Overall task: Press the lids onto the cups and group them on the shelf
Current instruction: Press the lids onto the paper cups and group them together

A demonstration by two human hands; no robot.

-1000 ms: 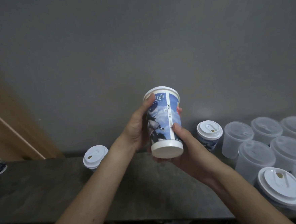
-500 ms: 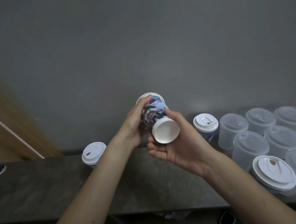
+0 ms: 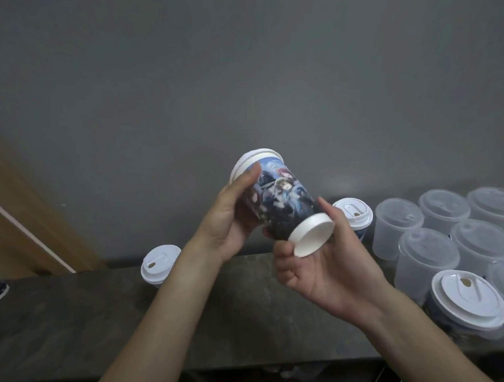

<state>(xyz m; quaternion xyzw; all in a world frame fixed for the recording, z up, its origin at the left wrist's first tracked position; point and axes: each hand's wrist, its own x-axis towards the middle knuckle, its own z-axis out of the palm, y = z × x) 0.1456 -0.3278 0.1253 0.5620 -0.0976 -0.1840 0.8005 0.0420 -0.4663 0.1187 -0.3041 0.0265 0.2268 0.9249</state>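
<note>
Printed cup (image 3: 281, 200) was held in mid-air above the dark shelf (image 3: 104, 320), tilted, w/ its white base toward the camera and its white lid (image 3: 251, 161) on the far end. Left hand (image 3: 229, 219) gripped the upper body, thumb on the lid rim. Right hand (image 3: 324, 263), palm up, held the base betw. thumb and curled fingers. On the shelf: a white-lidded cup (image 3: 160, 264) at left, another (image 3: 355, 213) just behind the right hand, then a cluster of clear lidded cups (image 3: 428, 256) at right w/ one more white-lidded printed cup (image 3: 467, 301) at its near edge.
</note>
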